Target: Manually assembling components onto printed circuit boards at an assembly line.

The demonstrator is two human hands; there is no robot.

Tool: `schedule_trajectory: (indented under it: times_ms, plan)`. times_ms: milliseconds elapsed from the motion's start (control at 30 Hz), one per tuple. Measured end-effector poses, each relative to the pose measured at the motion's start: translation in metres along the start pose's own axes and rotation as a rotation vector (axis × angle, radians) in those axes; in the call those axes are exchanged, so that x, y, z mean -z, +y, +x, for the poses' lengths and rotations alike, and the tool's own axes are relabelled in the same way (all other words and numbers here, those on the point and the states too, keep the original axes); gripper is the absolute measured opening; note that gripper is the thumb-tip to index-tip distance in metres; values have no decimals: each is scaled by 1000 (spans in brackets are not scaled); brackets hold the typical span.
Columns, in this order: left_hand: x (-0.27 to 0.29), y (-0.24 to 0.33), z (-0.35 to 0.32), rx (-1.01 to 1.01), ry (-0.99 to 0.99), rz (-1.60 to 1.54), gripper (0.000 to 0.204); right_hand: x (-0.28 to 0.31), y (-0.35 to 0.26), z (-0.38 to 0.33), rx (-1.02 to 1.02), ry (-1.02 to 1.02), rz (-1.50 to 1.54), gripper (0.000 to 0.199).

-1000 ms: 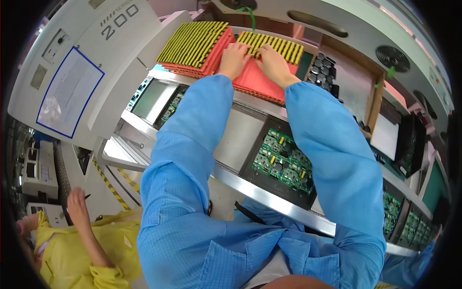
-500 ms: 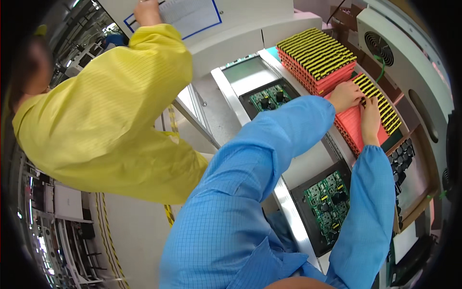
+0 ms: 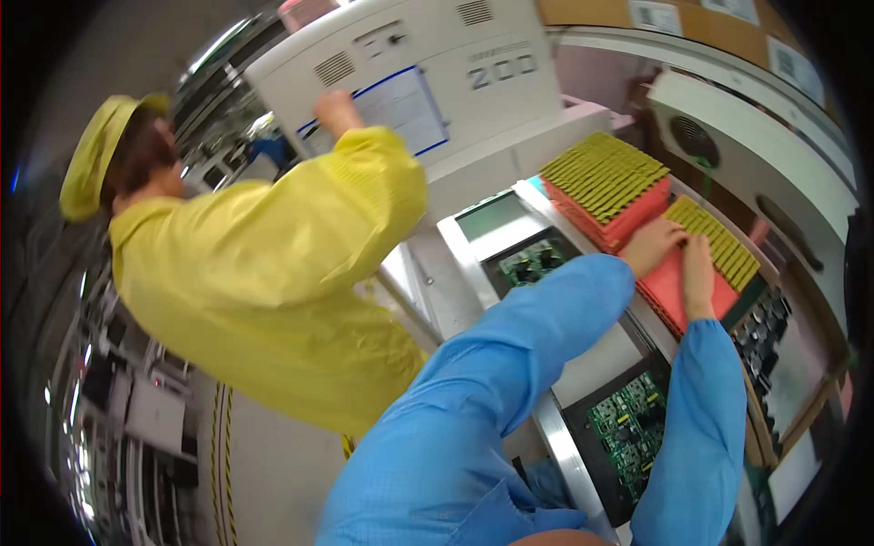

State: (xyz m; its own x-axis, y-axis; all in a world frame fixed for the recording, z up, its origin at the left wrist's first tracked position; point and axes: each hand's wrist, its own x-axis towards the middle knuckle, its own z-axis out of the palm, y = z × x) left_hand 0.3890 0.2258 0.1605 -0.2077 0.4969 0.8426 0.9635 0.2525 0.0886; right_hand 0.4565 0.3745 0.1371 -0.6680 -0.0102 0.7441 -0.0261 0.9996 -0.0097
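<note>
Both my hands meet over a red tray holding rows of yellow-and-black parts. My left hand reaches in from the left, its fingers bent and closed at the near edge of the rows. Right beside it, my right hand points away from me with its fingertips pressed together at the same edge. Whatever sits between the fingertips is too small and blurred to name. The tray's near part shows bare red surface. Just behind stands a stack of red trays, topped with similar yellow-and-black rows.
Circuit boards lie in black carriers on the metal-railed line under my left arm. A cardboard box of black parts sits at right, below a white fan unit. At left, a person in a yellow coat reaches toward a blue-framed sheet.
The view has tilted upward, so most things sit lower in the picture and more of the white machine shows. My hands stay at the edge of the yellow-and-black rows.
</note>
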Motion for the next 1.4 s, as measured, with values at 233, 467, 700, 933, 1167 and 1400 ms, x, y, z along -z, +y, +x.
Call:
schedule_trajectory:
  times_ms: [233, 467, 700, 933, 1167, 1400]
  plan:
    - [7, 5, 3, 61, -111, 112, 27, 4, -14, -13, -282, 17, 392, 17]
    - [5, -16, 6, 25, -181, 113, 30, 204, -13, -66, -227, -71, 444, 25]
    - [-11, -62, -19, -45, 32, -105, 30, 406, 39, -230, -417, -190, 225, 25]
    - [13, 148, 57, 94, 110, -468, 26, 602, 98, -422, -974, -118, -137, 31]
    - [-31, 436, 61, -79, -336, -966, 30, 595, 136, -506, -986, -341, -104, 30]
    - [-102, 583, -6, -267, -815, -880, 25, 578, 166, -525, -921, -340, 15, 30]
